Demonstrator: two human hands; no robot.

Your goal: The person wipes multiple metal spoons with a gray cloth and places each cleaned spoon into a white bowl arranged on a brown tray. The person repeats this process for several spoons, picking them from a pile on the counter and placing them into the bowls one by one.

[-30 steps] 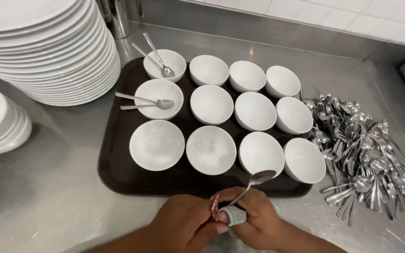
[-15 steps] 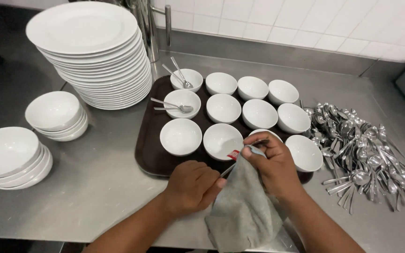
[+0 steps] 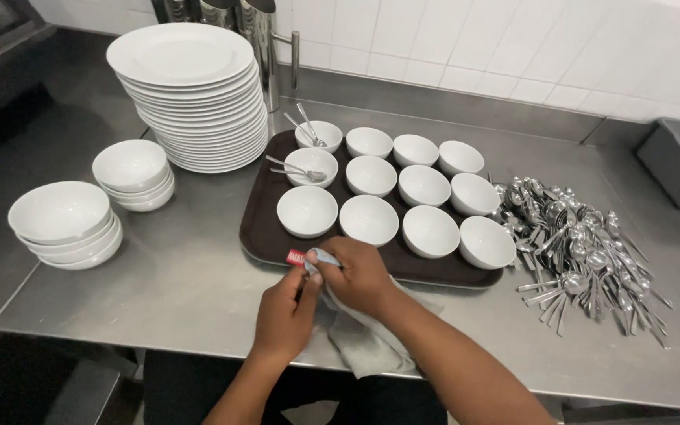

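While both hands grasp one grey cloth, twelve bowls fill the tray.

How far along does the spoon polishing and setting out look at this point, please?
Done: two small bowls at the left of the dark tray hold spoons. In hand: both hands, left hand and right hand, meet over a grey cloth at the tray's front edge; any spoon inside is hidden. Left: ten bowls look empty, and a heap of spoons lies to the right.
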